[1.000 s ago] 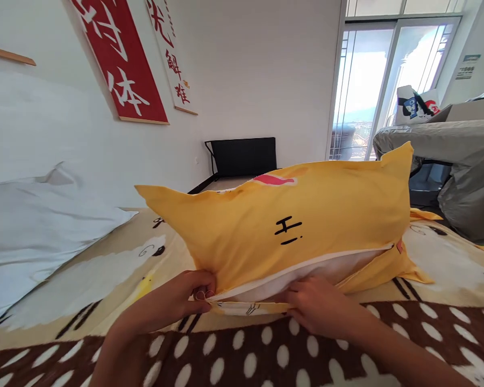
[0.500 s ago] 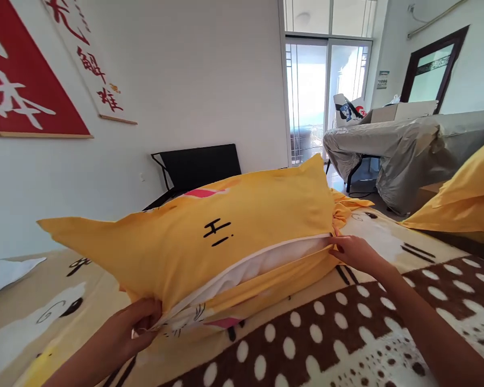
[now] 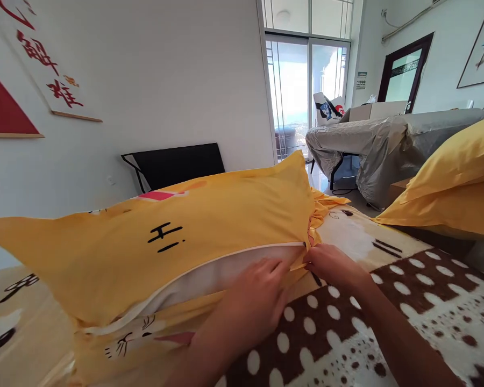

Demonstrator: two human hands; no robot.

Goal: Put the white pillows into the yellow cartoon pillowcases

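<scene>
The yellow pillowcase (image 3: 177, 236) is laid across the spotted blanket (image 3: 427, 279), its zip seam gaping with the white insert (image 3: 210, 277) showing. The seam's end at the case's 3 o'clock is pinched tight by the right hand (image 3: 333, 266), while the left hand (image 3: 258, 301) is pressed flat and unclenched on the lower flap, just at its 9 o'clock. It's probably best if the insert gets tucked down and both edges are held taut and lined up, so no fabric gets snagged.

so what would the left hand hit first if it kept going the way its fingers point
Probably the yellow pillowcase at the end of its opening, beside the right hand; the left hand rests on the white pillow.
</scene>
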